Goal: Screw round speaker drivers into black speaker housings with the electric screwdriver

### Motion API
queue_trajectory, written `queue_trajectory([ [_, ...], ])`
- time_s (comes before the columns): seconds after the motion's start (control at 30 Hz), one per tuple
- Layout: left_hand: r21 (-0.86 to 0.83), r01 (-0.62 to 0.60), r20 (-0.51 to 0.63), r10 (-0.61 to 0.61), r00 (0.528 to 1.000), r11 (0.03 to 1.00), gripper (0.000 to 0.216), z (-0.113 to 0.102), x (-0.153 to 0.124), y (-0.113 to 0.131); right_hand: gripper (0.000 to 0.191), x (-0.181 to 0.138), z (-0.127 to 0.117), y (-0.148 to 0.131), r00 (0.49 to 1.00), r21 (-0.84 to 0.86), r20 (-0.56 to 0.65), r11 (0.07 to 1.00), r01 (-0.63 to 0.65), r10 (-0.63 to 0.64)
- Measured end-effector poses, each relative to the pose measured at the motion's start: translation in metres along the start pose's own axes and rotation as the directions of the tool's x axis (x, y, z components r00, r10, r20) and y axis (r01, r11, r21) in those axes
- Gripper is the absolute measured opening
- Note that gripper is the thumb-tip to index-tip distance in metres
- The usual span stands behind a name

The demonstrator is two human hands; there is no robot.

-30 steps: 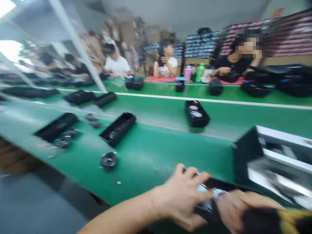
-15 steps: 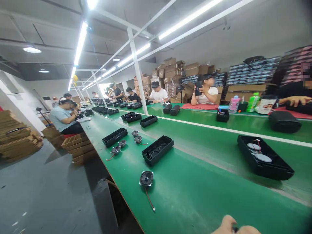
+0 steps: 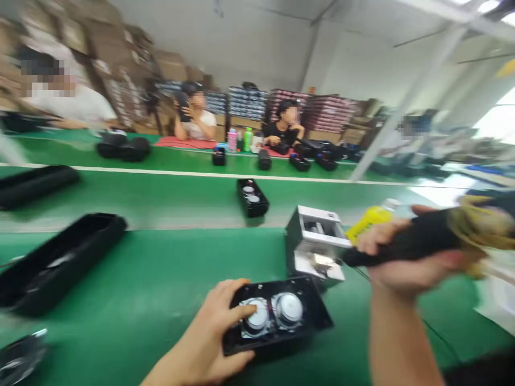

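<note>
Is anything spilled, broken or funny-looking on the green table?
I see nothing spilled or broken, though the picture is blurry. The yellow bottle by the right hand leans, but the white post beyond leans too, so perhaps it's just the camera. Two white-backed speakers sit side by side in the black case the left hand grips.

Two speakers (image 3: 290, 309) sit in the near housing (image 3: 316, 315), the left hand (image 3: 219, 316) at its left end. On the desk (image 3: 193, 257), a machine (image 3: 322, 247) stands behind its right end; right of that, a bottle (image 3: 369, 221) is behind the right hand (image 3: 402, 271). Another housing (image 3: 259, 209) lies farther back, a third housing (image 3: 86, 264) left, a loose speaker (image 3: 20, 356) before it.
</note>
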State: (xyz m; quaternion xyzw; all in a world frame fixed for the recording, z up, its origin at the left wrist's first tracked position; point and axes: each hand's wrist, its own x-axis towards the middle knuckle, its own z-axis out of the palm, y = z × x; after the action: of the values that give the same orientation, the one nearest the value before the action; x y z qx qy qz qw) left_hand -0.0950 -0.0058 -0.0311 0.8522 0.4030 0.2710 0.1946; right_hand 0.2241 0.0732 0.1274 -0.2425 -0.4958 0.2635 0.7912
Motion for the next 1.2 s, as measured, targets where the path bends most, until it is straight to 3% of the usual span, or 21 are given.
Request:
queue_trajectory([
  [0.1,-0.042,0.000,-0.018,-0.001,1.000,0.999,0.062,0.007,-0.004,-0.012,0.067,0.000,-0.005,0.018,0.996,-0.110,0.001,0.990,0.092,-0.093],
  [0.3,-0.080,0.023,0.021,-0.022,1.000,0.997,0.049,0.003,-0.011,-0.014,0.061,-0.012,-0.004,0.049,0.997,-0.117,0.073,0.993,0.031,-0.022],
  [0.57,-0.097,0.040,0.050,-0.036,0.998,0.994,0.048,0.002,-0.010,-0.012,0.062,-0.015,-0.015,0.054,0.996,-0.109,0.090,0.994,-0.007,0.017],
  [0.87,-0.069,0.062,0.057,-0.058,0.997,0.996,0.055,0.004,-0.014,-0.012,0.071,-0.015,-0.010,0.032,0.996,-0.097,0.089,0.995,-0.014,0.023],
  [1.2,-0.094,0.080,0.077,-0.072,0.994,0.992,0.053,0.000,-0.013,-0.009,0.068,-0.014,-0.013,0.046,0.997,-0.104,0.071,0.994,-0.022,0.030],
])
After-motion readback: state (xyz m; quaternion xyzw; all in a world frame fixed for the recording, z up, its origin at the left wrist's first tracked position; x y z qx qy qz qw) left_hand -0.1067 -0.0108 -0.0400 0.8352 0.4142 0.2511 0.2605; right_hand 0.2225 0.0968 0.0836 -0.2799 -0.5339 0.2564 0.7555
